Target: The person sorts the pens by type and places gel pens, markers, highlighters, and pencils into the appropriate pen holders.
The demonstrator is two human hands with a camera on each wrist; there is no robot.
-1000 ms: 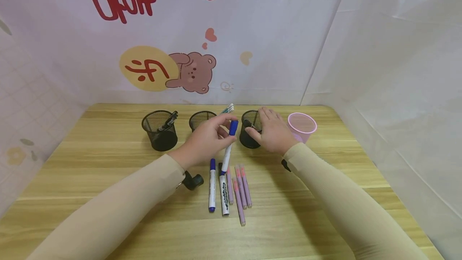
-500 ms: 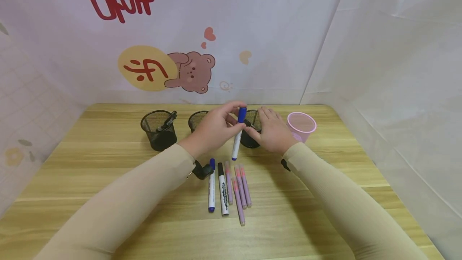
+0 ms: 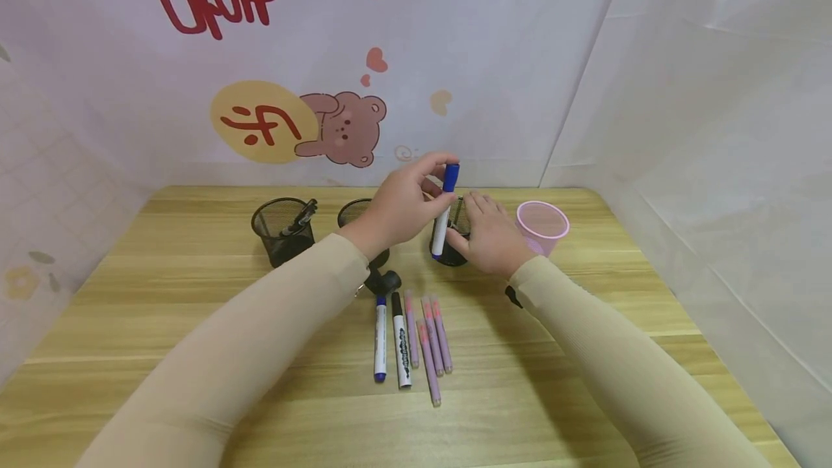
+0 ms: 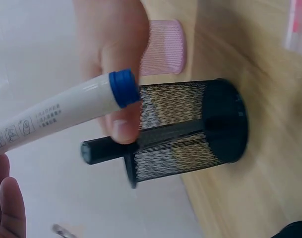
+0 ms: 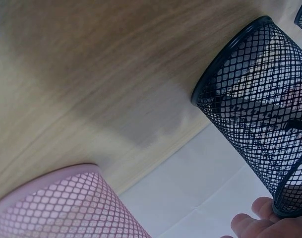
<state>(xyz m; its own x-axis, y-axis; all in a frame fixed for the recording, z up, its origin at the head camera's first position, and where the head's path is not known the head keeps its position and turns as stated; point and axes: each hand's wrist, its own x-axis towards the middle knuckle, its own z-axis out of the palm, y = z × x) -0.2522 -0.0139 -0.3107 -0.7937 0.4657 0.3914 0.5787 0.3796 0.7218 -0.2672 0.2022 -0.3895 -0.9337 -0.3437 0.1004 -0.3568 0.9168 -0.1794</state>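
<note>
My left hand (image 3: 406, 197) pinches a white whiteboard marker (image 3: 441, 230) by its blue cap. The marker hangs nearly upright, its lower end in front of a black mesh pen holder (image 3: 448, 260). In the left wrist view the marker's blue tail end (image 4: 123, 88) overlaps the holder's rim; whether they touch, I cannot tell. My right hand (image 3: 494, 237) holds that holder at its rim, thumb on the near side, fingers behind. A black pen (image 4: 103, 149) stands inside, its end poking past the rim. Through the mesh (image 5: 250, 99) the pen shows in the right wrist view.
A pink mesh holder (image 3: 542, 226) stands right of my right hand. To the left are a black holder with pens (image 3: 286, 233) and another black holder (image 3: 354, 211), partly behind my left arm. Two markers (image 3: 380, 341) and several purple pens (image 3: 429, 363) lie in front.
My left hand has carried the blue-capped marker up and rightwards, from above the lying pens to the black holder. My right hand has stayed on the holder's rim.
</note>
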